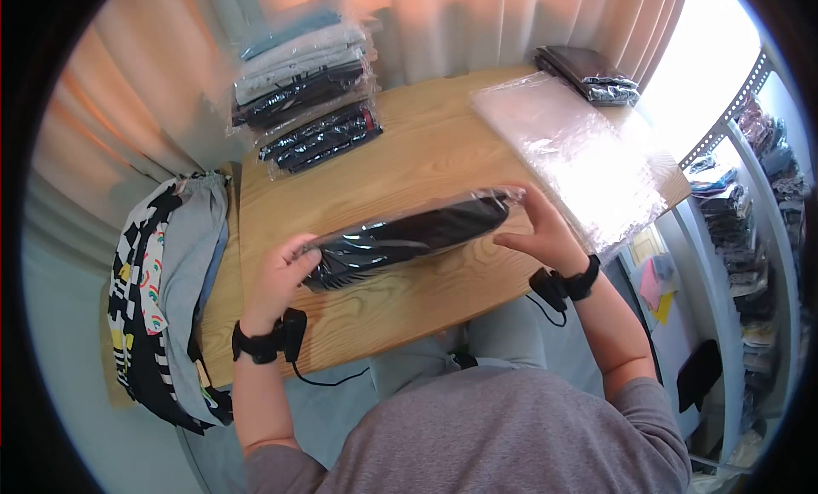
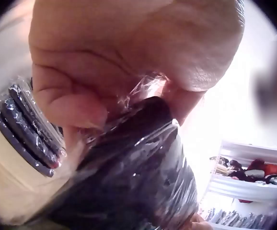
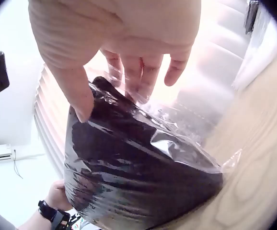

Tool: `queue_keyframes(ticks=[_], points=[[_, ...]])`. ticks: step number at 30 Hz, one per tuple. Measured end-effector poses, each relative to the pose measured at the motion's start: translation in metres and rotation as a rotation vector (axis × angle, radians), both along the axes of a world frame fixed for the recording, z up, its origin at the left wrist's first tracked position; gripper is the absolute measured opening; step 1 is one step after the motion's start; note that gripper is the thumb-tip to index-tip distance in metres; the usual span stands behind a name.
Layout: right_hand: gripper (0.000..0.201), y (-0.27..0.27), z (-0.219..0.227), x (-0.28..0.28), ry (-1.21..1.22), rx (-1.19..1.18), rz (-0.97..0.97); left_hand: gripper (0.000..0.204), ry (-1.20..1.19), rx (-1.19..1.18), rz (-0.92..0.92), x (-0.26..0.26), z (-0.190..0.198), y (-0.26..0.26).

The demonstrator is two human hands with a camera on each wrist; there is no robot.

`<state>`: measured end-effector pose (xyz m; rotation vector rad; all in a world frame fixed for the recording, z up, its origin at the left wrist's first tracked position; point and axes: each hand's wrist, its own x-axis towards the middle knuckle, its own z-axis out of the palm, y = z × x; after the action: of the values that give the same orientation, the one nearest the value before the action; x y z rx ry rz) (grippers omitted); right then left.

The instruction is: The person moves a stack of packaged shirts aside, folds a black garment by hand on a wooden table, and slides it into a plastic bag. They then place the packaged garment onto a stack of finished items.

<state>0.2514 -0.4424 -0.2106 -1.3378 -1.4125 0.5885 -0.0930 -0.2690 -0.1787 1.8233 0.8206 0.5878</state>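
Note:
A folded black garment in a clear plastic bag is tilted on its edge close over the wooden table, between both hands. My left hand grips its left end, thumb on the near face; in the left wrist view the left hand bunches the plastic at the corner. At the other end my right hand straddles the package's edge. The right wrist view shows that right hand with its thumb against the near side of the black garment and its fingers behind the loose plastic.
Bagged folded garments are stacked at the back left. Loose clothes hang over the table's left edge. Flat clear bags lie at the right, with a dark bagged stack behind. Shelves of clothing stand on the right.

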Motion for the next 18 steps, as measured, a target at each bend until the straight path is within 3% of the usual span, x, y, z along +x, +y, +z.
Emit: queue_keyframes(ticks=[3,5,6,8,9,11,14,16,18], points=[[0.061,0.029,-0.01,-0.004,-0.013,-0.018,0.02,0.026,-0.042,-0.033,-0.034,0.001,0.002,0.024],[0.054,0.042,-0.018,-0.002,-0.037,-0.021,0.051,0.03,-0.173,-0.02,0.099,0.002,-0.006,0.03],[0.053,0.046,-0.02,-0.003,0.061,-0.069,0.075,0.03,-0.173,-0.009,0.095,0.002,-0.015,0.033],[0.051,0.054,-0.029,-0.003,0.158,-0.108,0.096,0.034,-0.432,-0.197,0.214,0.001,-0.028,0.033],[0.049,0.059,-0.035,-0.002,0.257,-0.121,0.103,0.034,-0.433,-0.189,0.209,-0.002,-0.03,0.026],[0.047,0.059,-0.037,-0.005,0.357,-0.13,0.111,0.034,-0.137,-0.024,0.122,-0.002,-0.026,0.007],[0.045,0.057,-0.037,-0.009,0.233,-0.184,0.09,0.033,-0.039,-0.095,0.055,-0.005,-0.057,0.017],[0.045,0.056,-0.038,-0.011,0.003,-0.338,0.04,0.032,-0.041,-0.142,0.086,-0.003,-0.073,0.025],[0.043,0.055,-0.039,-0.014,0.0,-0.319,0.03,0.031,-0.04,-0.204,0.126,-0.004,-0.083,0.025]])
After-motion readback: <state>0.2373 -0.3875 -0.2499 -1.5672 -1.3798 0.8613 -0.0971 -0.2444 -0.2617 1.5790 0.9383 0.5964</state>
